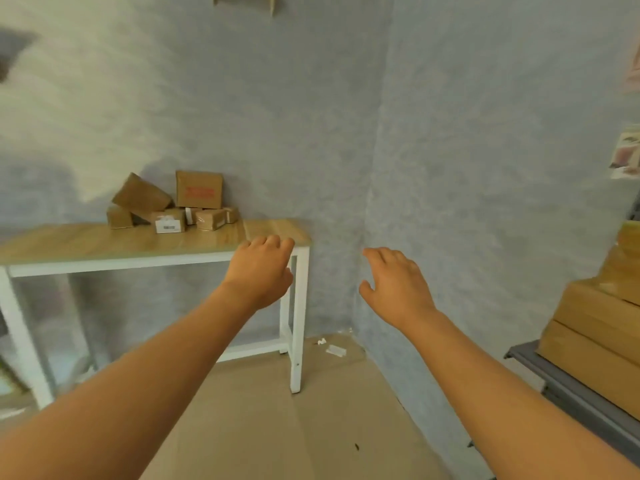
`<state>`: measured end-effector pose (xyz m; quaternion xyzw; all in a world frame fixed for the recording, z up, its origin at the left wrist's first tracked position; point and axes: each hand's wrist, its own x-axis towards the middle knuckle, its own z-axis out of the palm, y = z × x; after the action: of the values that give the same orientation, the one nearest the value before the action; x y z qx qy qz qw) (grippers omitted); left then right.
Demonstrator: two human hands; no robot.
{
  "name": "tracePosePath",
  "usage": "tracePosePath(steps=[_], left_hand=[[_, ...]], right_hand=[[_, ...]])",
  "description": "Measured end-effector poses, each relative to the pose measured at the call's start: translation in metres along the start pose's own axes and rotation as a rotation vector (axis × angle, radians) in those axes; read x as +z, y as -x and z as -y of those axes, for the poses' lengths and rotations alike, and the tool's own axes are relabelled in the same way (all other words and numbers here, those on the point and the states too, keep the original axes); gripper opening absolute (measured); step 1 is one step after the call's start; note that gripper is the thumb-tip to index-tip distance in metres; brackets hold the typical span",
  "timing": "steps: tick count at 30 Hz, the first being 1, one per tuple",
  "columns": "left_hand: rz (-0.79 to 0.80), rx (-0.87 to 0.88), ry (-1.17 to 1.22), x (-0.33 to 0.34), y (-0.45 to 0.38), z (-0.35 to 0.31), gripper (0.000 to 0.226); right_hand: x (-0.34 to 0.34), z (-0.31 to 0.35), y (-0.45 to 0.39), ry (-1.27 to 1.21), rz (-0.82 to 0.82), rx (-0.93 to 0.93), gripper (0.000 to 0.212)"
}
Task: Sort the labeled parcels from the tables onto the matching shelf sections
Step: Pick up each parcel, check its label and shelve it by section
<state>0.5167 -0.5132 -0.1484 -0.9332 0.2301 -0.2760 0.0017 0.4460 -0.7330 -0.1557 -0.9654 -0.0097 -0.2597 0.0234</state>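
Brown cardboard parcels (pixel 173 206) form a loose heap at the left centre of the frame, resting on the far side of a table (pixel 104 242) with a pale wood top and white metal frame. One flat parcel with red print (pixel 198 189) stands upright against the blue-grey wall (pixel 311 116); another (pixel 142 197) leans tilted to its left; a small parcel with a white label (pixel 169 221) sits at the front of the heap.

Your left hand (pixel 261 270) hangs in the air at the centre of the frame, over the table's right end, fingers loosely curled and holding nothing. Your right hand (pixel 394 284) is just right of centre, in front of the wall corner, fingers spread and relaxed, also empty. Both hands are well apart from the parcels.

Flattened cardboard (pixel 270 410) covers the floor at lower centre, with small white scraps (pixel 334 348) lying near the corner. At the right edge, stacked tan boxes (pixel 595 323) rest on a grey shelf (pixel 568 389).
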Motion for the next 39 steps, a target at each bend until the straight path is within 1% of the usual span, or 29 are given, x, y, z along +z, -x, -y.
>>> tracePosePath(steps=[3,8,16,22,25,28,31,35,39], left_hand=[[0.027,-0.057,-0.024,0.012,-0.001,0.058,0.045],[0.04,-0.159,-0.055,0.042,-0.012,0.139,0.042],[0.081,-0.28,-0.127,0.116,-0.066,0.251,0.042],[0.086,-0.316,-0.177,0.149,-0.125,0.325,0.049],[0.08,-0.344,-0.17,0.165,-0.138,0.363,0.048],[0.076,-0.362,-0.169,0.182,-0.151,0.403,0.046],[0.061,-0.368,-0.155,0.197,-0.168,0.445,0.045],[0.049,-0.333,-0.162,0.223,-0.194,0.504,0.043],[0.048,-0.271,-0.168,0.246,-0.223,0.567,0.038]], right_hand=[[0.028,0.048,-0.039,-0.049,0.02,-0.046,0.051],[0.073,0.107,-0.108,-0.067,0.04,-0.146,0.049],[0.168,0.165,-0.228,-0.126,0.071,-0.227,0.049],[0.226,0.204,-0.327,-0.189,0.077,-0.275,0.048],[0.247,0.232,-0.367,-0.207,0.094,-0.313,0.048],[0.269,0.264,-0.404,-0.212,0.089,-0.351,0.047],[0.291,0.296,-0.436,-0.225,0.099,-0.37,0.052],[0.327,0.332,-0.478,-0.226,0.093,-0.37,0.052],[0.357,0.36,-0.523,-0.189,0.087,-0.328,0.054]])
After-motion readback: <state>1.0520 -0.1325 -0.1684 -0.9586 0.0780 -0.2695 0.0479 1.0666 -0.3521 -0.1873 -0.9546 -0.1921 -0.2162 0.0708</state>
